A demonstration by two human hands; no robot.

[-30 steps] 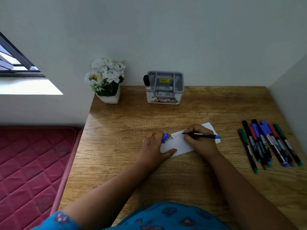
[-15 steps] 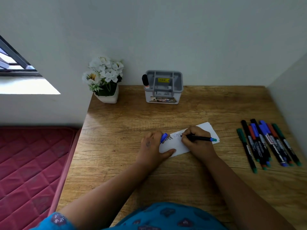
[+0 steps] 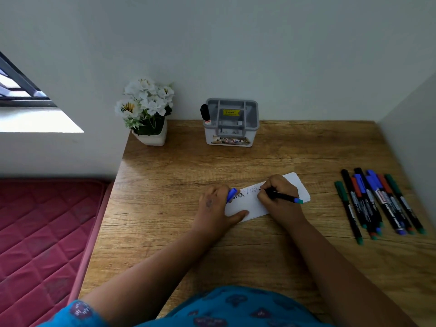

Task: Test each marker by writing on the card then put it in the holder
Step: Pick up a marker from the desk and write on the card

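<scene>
Fingers (image 3: pixel 266 193) of the right hand (image 3: pixel 280 199) are pinched round the marker (image 3: pixel 284 197), centre frame; the card (image 3: pixel 253 204) is pressed flat under the left hand (image 3: pixel 215 208). Light and stiff, the marker is best gripped mid-barrel.

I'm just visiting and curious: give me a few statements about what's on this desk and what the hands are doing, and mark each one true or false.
1. The right hand is writing on the white card with a black marker. True.
2. The left hand is lifted off the card. False: it rests on the card's left end, holding a blue cap.
3. The grey holder already has one marker in it. True.
4. The spare markers lie left of the card. False: they lie to its right.
5. The flower pot stands right of the holder. False: it stands to its left.
</scene>
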